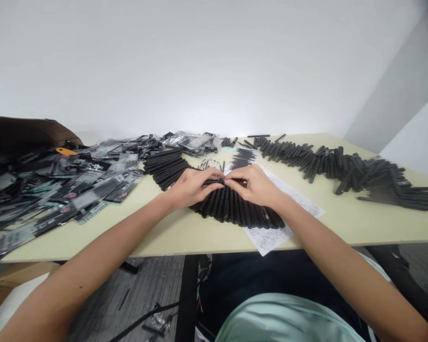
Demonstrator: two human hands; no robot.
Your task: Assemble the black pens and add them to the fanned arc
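Observation:
My left hand and my right hand meet above the middle of the table, their fingertips pinching a slim black pen held level. Its middle is hidden by my fingers. Just beneath my hands lies a fanned row of black pens, side by side on the pale table. A printed white instruction sheet lies under the row's right end and reaches past my right hand.
A long curving band of black pens runs along the right side. Another stack sits behind my left hand. Heaped plastic-wrapped packets cover the left end, with a brown bag beyond them. A white wall stands behind the table.

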